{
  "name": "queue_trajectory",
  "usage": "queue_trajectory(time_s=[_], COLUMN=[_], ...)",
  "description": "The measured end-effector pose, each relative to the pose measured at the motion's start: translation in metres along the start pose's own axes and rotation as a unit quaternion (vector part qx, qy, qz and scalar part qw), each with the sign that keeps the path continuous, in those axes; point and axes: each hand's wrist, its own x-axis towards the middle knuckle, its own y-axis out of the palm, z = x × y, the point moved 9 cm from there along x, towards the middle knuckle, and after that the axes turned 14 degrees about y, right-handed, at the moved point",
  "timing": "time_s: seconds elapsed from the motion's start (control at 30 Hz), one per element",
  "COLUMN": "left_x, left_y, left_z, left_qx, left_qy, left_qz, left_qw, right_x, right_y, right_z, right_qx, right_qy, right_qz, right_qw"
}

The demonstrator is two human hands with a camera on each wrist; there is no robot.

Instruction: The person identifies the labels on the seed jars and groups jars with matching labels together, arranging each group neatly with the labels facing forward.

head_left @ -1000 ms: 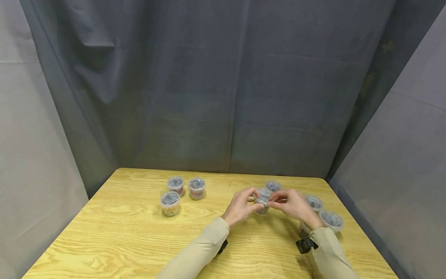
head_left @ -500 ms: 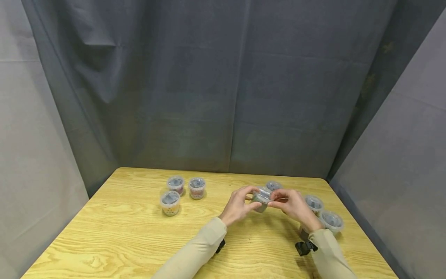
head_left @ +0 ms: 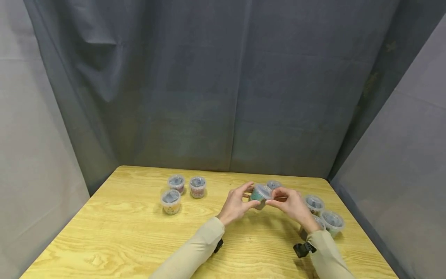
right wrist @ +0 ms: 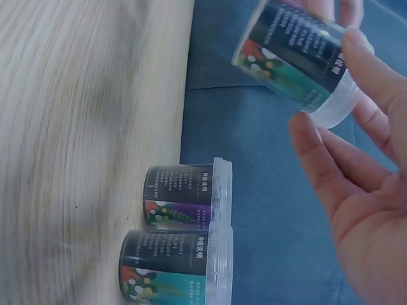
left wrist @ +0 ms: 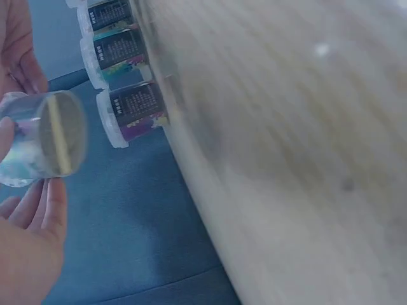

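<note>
Above the table, both hands are on a small lidded plastic tub (head_left: 259, 195) with a teal label. My left hand (head_left: 235, 205) grips its side between thumb and fingers. On the other side my right hand (head_left: 292, 206) pinches the edge of the clear lid (head_left: 263, 191). The tub is tilted; in the left wrist view its round bottom (left wrist: 62, 133) shows. A dark label panel (right wrist: 296, 44) with white print faces the right wrist camera.
Three similar tubs stand at the left: a yellow-labelled tub (head_left: 170, 202) and two reddish ones (head_left: 197, 187) behind it. Several more stand at the right, including a tub (head_left: 273, 185) behind the hands and a tub (head_left: 332, 223) beside the right wrist. A dark curtain (head_left: 191, 85) hangs behind the table.
The held tub has tipped from nearly upright to tilted, and its teal side now shows in the head view. My left hand has shifted slightly left; both hands keep hold.
</note>
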Motion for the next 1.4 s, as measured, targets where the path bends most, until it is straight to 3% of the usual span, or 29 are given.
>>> queue_trajectory(time_s=[0.17, 0.47, 0.6, 0.77, 0.87, 1.0, 1.17, 1.27, 1.4], left_x=[-0.005, -0.016, -0.020, -0.020, -0.018, -0.018, -0.026, -0.028, -0.027], left_y=[0.002, 0.002, -0.001, -0.006, -0.009, -0.010, -0.009, -0.011, -0.017], left_z=[0.011, 0.026, 0.030, 0.023, 0.019, 0.023, 0.031, 0.033, 0.029], left_qx=[-0.020, -0.128, -0.105, -0.030, -0.012, -0.049, -0.115, -0.120, -0.084], left_qy=[-0.035, -0.073, -0.072, -0.037, -0.021, -0.040, -0.078, -0.084, -0.070], left_qz=[0.021, 0.031, 0.024, 0.027, 0.026, 0.034, 0.046, 0.034, 0.007], left_qw=[0.9990, 0.9886, 0.9916, 0.9985, 0.9994, 0.9974, 0.9893, 0.9887, 0.9940], right_x=[0.002, -0.002, -0.001, -0.003, -0.003, -0.003, -0.002, -0.002, -0.003], right_y=[-0.004, 0.002, 0.011, 0.016, 0.015, 0.012, 0.016, 0.020, 0.020], right_z=[-0.006, 0.002, -0.002, 0.000, 0.001, 0.000, 0.002, 0.005, 0.009], right_qx=[0.037, 0.085, 0.073, 0.035, 0.037, 0.058, 0.083, 0.082, 0.068], right_qy=[0.018, 0.012, 0.028, 0.062, 0.076, 0.081, 0.072, 0.079, 0.100], right_qz=[-0.001, 0.033, 0.043, 0.027, 0.016, 0.010, 0.029, 0.032, 0.009], right_qw=[0.999, 0.996, 0.996, 0.997, 0.996, 0.995, 0.994, 0.993, 0.993])
